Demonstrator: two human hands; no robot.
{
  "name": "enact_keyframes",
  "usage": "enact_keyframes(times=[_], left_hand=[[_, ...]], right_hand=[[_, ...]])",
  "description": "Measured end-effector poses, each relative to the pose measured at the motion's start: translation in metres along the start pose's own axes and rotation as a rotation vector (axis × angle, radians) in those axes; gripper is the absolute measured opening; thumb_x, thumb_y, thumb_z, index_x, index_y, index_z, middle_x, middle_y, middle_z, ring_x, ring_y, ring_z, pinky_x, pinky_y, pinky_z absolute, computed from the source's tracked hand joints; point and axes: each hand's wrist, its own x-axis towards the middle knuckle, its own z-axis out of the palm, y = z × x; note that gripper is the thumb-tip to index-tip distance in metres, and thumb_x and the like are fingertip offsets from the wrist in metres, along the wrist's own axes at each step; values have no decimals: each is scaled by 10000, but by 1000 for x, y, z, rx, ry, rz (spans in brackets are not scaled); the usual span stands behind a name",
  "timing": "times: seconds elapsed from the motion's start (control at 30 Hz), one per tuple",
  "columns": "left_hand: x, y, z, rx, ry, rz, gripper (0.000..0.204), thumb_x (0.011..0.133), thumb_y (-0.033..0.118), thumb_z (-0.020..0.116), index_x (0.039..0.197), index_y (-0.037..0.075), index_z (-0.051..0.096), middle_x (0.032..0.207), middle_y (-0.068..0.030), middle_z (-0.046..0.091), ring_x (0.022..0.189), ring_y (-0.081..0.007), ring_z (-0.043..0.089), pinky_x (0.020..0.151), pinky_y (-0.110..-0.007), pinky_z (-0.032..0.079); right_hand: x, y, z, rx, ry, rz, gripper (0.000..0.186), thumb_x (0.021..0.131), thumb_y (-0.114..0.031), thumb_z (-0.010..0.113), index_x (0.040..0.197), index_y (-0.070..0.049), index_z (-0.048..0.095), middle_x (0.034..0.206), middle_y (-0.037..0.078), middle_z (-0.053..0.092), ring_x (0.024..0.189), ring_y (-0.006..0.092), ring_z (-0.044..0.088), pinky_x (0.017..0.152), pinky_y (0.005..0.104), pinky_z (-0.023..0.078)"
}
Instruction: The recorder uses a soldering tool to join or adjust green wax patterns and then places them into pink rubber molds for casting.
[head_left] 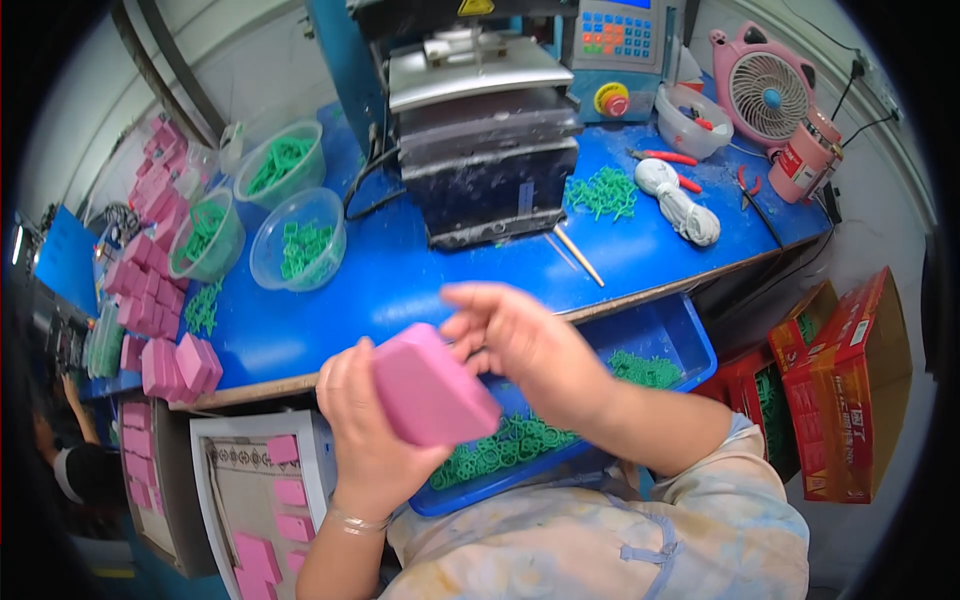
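Observation:
My left hand (370,440) is closed around a thick pink block (430,390) with bevelled edges, held tilted above the front of the bench. Close by the block's upper right side is my right hand (535,345), its fingers loosely curved and apart, with nothing visible in them. Whether its fingertips touch the block I cannot tell. Below both hands, a blue plastic tray (700,345) holds many small green plastic pieces (510,450); my forearm and the block hide part of it.
A dark press-like machine (500,180) stands on the blue bench (400,270). Clear tubs (265,262) of green pieces and stacked pink blocks (150,290) are at left. Red-handled pliers (668,157) and a pink fan (768,90) are far right; a red carton (840,400) stands lower right.

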Motion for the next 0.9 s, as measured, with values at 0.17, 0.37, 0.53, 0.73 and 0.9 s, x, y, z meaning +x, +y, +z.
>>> enact_keyframes(times=[0.17, 0.37, 0.53, 0.73, 0.9], left_hand=[[-11, -7, -28, -1752, -167, -687, 1003, 628, 270, 792, 1396, 75, 176, 1300, -184, 401, 1052, -392, 499, 812, -495, 476], [-26, -23, -17, -2065, -248, -575, 993, 680, 452, 736, 1414, 141, 145, 1346, -134, 377, 920, -329, 524, 727, -400, 481], [-18, -20, -14, -1995, -269, -534, 1020, 662, 499, 732, 1417, 163, 135, 1339, -122, 382, 937, -296, 515, 723, -377, 474], [-13, -20, -8, -1999, -211, -592, 1031, 656, 492, 740, 1415, 154, 130, 1326, -125, 391, 922, -297, 532, 717, -383, 481], [-12, -22, -3, -1977, -240, -633, 993, 671, 435, 748, 1407, 152, 144, 1330, -134, 384, 920, -327, 558, 689, -392, 509]], right_hand=[[60, -88, -38, 16, 209, 19, 595, 878, -511, 446, 1104, 36, 501, 864, 129, 600, 688, 176, 607, 609, 289, 490], [98, -110, -56, 4, 107, 204, 441, 937, -336, 333, 1023, 25, 573, 797, 148, 648, 623, 170, 617, 539, 268, 477], [82, -103, -59, 10, 66, 141, 456, 945, -338, 331, 1067, 32, 567, 729, 112, 650, 566, 138, 606, 523, 240, 462], [82, -99, -62, -19, 56, 131, 473, 939, -349, 335, 1048, 44, 576, 705, 118, 643, 544, 155, 601, 509, 245, 461], [87, -96, -61, -81, 60, 63, 457, 923, -349, 319, 983, 2, 605, 688, 100, 622, 544, 147, 582, 507, 247, 444]])
